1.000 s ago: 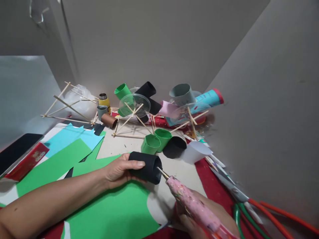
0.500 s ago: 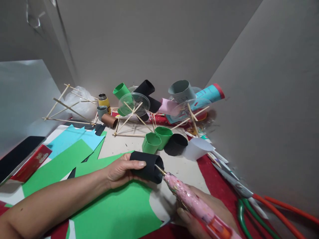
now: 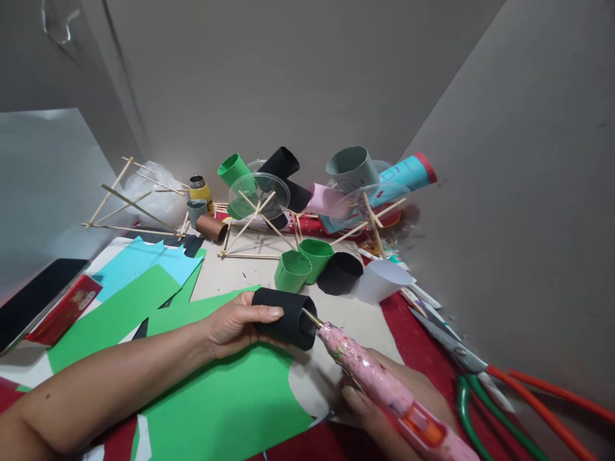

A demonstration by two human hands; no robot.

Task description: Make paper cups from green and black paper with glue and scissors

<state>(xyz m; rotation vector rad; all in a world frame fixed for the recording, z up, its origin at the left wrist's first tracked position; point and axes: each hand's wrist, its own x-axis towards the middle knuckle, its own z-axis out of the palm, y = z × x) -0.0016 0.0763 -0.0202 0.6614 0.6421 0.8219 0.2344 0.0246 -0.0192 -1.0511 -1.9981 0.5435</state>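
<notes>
My left hand grips a black paper tube lying on its side, open end facing right. My right hand is closed round a pink glue gun whose brass nozzle reaches into the mouth of the black tube. Both rest above green paper sheets on a beige work surface. Just behind the tube stand two green paper rings, a black ring and a white paper cone.
At the back lie wooden stick frames, clear plastic lids, more paper tubes, a brown roll and a yellow bottle. Scissors with red and green handles lie right. A phone and cyan paper sit left. Grey walls enclose the corner.
The glue gun's nozzle has stayed in the tube's mouth, shifting only slightly. The view has tilted a little; the hands hold nearly the same positions.
</notes>
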